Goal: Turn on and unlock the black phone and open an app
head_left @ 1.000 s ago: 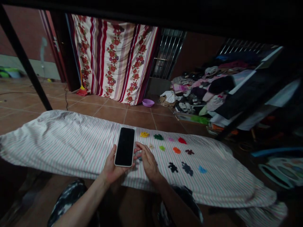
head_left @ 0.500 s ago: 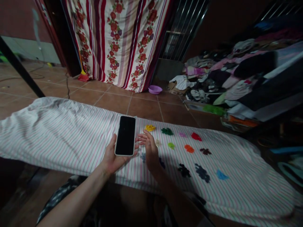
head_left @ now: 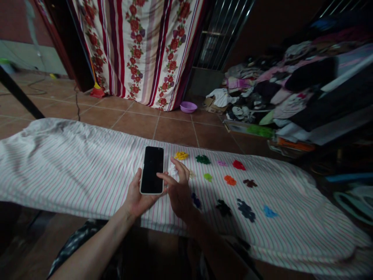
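Black pole [head_left: 21, 93]: slanted at far left, beyond the cloth.
Striped cloth [head_left: 72, 155]: spread from left to right across the near side, wrinkled at its far left.
Broom [head_left: 97, 90]: placed at far left, red head down on the tiled floor [head_left: 171, 128].
Flowered curtain [head_left: 150, 50]: hung on the far side, left of centre, red and purple bands.
Left hand [head_left: 138, 200]: phone grasped, lower part cradled from beneath, thumb laid along its left edge.
Phone [head_left: 150, 163]: held above the cloth, left of the colour piles; screen dark, faced up.
Right hand [head_left: 179, 198]: nothing seen gripped; fingers loosely extended, one finger [head_left: 166, 178] reached over the right part of the screen; contact cannot be told.
Purple basin [head_left: 188, 107]: set on the floor, far side, just right of the curtain.
Far row: yellow pile [head_left: 181, 155], dark green pile [head_left: 203, 159], pink pile [head_left: 221, 163], red pile [head_left: 239, 165].
Middle row: whitish pile [head_left: 173, 170] partly covered by the right hand, beige pile [head_left: 192, 174], lime pile [head_left: 208, 177], orange pile [head_left: 230, 180], brown pile [head_left: 250, 182].
Near row: dark blue pile [head_left: 196, 200] just beside the right wrist, black pile [head_left: 223, 208], dark grey pile [head_left: 246, 210], bright blue pile [head_left: 270, 211].
Clothes heap [head_left: 265, 85]: stacked at far right, right of the barred window [head_left: 217, 42].
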Motion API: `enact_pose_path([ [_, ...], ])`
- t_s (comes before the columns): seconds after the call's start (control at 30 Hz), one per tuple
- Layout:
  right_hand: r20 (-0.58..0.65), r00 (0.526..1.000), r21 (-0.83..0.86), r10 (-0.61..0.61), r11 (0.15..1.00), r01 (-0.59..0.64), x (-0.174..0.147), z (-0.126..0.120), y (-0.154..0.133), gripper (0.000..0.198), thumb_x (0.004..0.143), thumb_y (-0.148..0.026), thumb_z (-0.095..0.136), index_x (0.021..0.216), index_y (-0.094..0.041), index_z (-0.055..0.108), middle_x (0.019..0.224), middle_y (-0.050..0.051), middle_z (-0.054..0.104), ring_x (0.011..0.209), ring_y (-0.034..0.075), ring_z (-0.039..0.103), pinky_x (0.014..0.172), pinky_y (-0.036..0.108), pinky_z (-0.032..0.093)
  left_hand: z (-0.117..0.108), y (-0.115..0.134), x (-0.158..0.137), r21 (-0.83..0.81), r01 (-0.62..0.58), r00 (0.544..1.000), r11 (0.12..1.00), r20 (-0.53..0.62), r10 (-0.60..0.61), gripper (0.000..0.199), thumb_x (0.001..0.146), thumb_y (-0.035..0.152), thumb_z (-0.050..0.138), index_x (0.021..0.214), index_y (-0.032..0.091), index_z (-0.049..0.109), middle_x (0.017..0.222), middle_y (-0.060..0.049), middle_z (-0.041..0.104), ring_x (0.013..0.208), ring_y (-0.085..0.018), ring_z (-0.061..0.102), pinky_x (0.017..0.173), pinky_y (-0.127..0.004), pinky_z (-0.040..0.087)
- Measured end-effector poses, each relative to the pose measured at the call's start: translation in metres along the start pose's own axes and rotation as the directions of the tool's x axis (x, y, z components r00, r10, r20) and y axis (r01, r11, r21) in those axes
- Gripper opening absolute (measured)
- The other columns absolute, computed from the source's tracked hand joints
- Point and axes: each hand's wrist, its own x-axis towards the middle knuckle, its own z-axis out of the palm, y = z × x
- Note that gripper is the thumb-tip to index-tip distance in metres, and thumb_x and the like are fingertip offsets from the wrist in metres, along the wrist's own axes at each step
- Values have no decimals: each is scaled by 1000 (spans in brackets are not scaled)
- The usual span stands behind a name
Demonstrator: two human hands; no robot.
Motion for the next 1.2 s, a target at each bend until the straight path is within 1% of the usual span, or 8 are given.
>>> enact_pose_path([
  [0.27, -6, 999, 34, 41, 999, -41, 4, -4, 12, 49, 96, -54, 24, 117, -37, 64, 148, -1, 30, 135, 30, 26, 110, 57, 23, -3, -2, 15, 25, 13, 1000, 1000, 21, -14, 56, 88, 52, 46, 126, 11, 50, 109, -16, 67, 99, -27, 65, 89, -43, 49],
  [0.5, -23, 993, 68, 119, 991, -117, 5, -5, 19, 55, 96, -56, 20, 114, -33, 66, 140, 4, 40, 133, 30, 28, 109, 58, 23, -15, 3, 15, 61, -38, 999, 997, 24, 37, 47, 86, 49, 52, 115, 13, 60, 110, -15, 68, 100, -30, 65, 92, -51, 48],
  [0.67, -7, 999, 29, 40, 999, -39, 4, 0, 16, 51, 97, -52, 22, 112, -35, 67, 148, -1, 33, 133, 28, 30, 107, 53, 29, -13, 5, 9, 54, -59, 998, 997, -17, 60, 41, 87, 46, 51, 110, 14, 62, 103, -13, 69, 97, -28, 65, 89, -50, 49],
  [0.77, 44, 998, -18, -45, 999, 46, 3, 2, 11, 50, 98, -51, 22, 112, -35, 67, 152, -4, 26, 135, 26, 28, 109, 52, 29, -6, 4, 6, 14, -21, 999, 1000, -41, 22, 50, 87, 49, 49, 118, 11, 57, 104, -16, 67, 93, -25, 65, 86, -46, 51],
  [0.9, 65, 989, -65, -135, 988, 139, 4, 0, 9, 51, 98, -51, 21, 116, -31, 64, 153, 1, 24, 136, 28, 30, 109, 54, 30, 1, 5, 4, 12, -12, 998, 1000, -60, 13, 57, 89, 51, 45, 126, 8, 52, 106, -20, 66, 91, -24, 66, 82, -42, 53],
  [1.03, 26, 998, -52, -57, 997, 58, 6, -2, 20, 53, 99, -52, 17, 123, -28, 58, 142, 6, 43, 128, 25, 40, 103, 51, 37, -1, 7, 5, 47, -42, 999, 998, -29, 43, 59, 89, 52, 43, 129, 9, 51, 102, -17, 69, 89, -28, 68, 76, -42, 54],
  [1.1, 48, 999, 8, 2, 1000, -3, 8, -1, 27, 55, 99, -50, 14, 126, -27, 55, 129, 7, 56, 120, 23, 48, 100, 47, 41, -3, 8, 6, 56, -36, 999, 998, 5, 36, 63, 89, 54, 42, 132, 9, 49, 107, -18, 69, 90, -29, 68, 75, -41, 54],
  [1.2, 86, 995, 91, 56, 994, -63, 9, 1, 30, 56, 100, -49, 13, 128, -24, 54, 120, 7, 62, 114, 21, 53, 98, 43, 43, -4, 8, 7, 52, -33, 999, 998, 30, 32, 67, 88, 56, 42, 136, 9, 44, 112, -18, 68, 92, -29, 68, 77, -41, 54],
])
